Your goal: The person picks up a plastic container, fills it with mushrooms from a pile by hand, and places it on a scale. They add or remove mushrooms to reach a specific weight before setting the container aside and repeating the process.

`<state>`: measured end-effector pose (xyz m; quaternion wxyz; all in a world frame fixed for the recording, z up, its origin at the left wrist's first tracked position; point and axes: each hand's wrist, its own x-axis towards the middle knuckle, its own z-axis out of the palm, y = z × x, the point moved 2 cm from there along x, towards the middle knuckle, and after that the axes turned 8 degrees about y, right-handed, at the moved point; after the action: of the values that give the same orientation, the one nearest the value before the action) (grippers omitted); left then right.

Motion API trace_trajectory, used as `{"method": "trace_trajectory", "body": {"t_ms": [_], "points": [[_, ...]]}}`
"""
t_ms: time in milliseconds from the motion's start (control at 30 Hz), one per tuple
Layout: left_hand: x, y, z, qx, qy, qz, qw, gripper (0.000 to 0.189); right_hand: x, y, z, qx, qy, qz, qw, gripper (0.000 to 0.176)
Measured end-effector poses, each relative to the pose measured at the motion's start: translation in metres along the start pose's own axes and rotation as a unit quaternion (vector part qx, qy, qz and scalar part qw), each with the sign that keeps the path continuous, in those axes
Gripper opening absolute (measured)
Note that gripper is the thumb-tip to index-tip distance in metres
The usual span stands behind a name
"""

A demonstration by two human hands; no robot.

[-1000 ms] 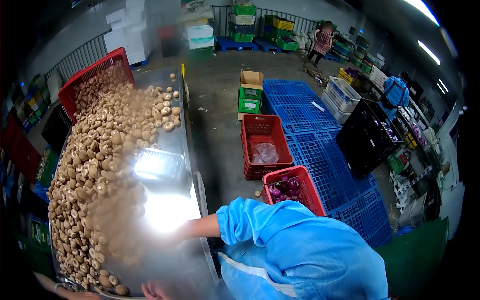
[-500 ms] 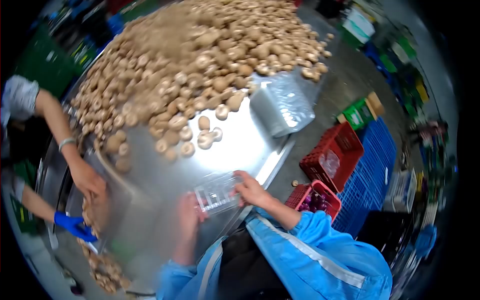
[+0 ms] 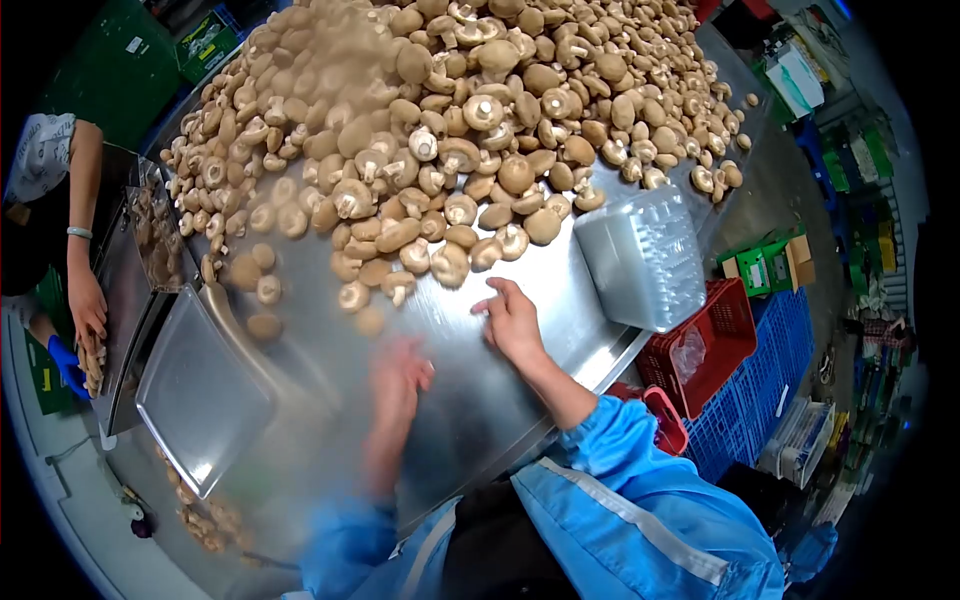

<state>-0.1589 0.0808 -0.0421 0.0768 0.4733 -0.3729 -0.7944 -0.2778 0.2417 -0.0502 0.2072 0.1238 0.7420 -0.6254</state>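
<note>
My right hand is over the steel table, just below the near edge of the mushroom heap. Its fingers are apart and hold nothing. To its left, my left hand hovers over the same metal surface, slightly smeared, with fingers partly spread and nothing visible in them. Brown mushrooms with pale stems fill the far part of the table, and a few loose ones, such as a mushroom, lie nearest my hands. A nested stack of clear plastic trays stands right of my right hand.
At the left, a co-worker's bare hand and blue-gloved hand hold mushrooms. A flat, shiny square pan lies between us. Beyond the table's right edge are a red crate, a blue pallet and a green box.
The clear plastic tray that both hands held is out of them and no longer visible there. My right hand moved up toward the mushrooms. The co-worker's hands shifted left, off the square pan.
</note>
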Motion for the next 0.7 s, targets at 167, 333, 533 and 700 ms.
{"method": "trace_trajectory", "body": {"t_ms": [167,333,533,700], "points": [[0.089,0.062,0.059,-0.005,0.01,0.108,0.994,0.013,0.096,-0.034,0.054,-0.028,0.07,-0.111,0.991,0.028],[0.136,0.077,0.056,0.029,0.016,0.129,0.991,0.03,0.109,-0.046,0.076,0.07,0.017,-0.055,0.996,0.035],[0.103,0.063,0.042,0.021,-0.014,0.16,0.987,0.044,0.068,-0.031,0.053,0.192,-0.066,-0.02,0.979,0.046],[0.056,0.052,0.027,-0.002,-0.013,0.15,0.989,0.046,0.024,-0.024,0.036,0.204,-0.058,-0.018,0.977,0.049]]}}
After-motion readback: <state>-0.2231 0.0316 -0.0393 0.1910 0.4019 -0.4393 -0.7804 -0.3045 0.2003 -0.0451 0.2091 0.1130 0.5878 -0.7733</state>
